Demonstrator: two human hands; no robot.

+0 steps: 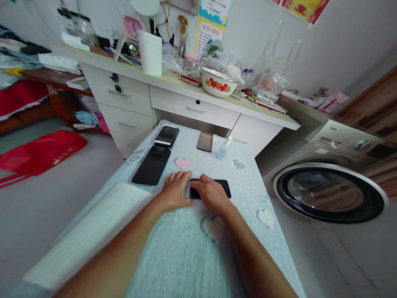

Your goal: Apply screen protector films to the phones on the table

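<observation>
A black smartphone (223, 187) lies crosswise, screen up, on a pale blue cloth with heart patterns. My left hand (175, 192) is at its left end, thumb and fingers spread apart around that end; the thumb tip is close to the near edge. Over the left part of the screen, my right hand (209, 191) has its fingers curled together and its fingertips pressed down there. Whatever may be between those fingertips is too small to make out. Left of my hands lie a large black tablet-like device (151, 164) and, beyond it, another phone (166, 135) on a dark case.
A brown phone case (205, 141) and a clear spray bottle (223, 149) stand toward the far edge. A whitish roll or sheet (93, 231) lies along the left side. Behind are a drawer desk (195, 108) with a floral bowl (218, 82) and, right, a washing machine (328, 192).
</observation>
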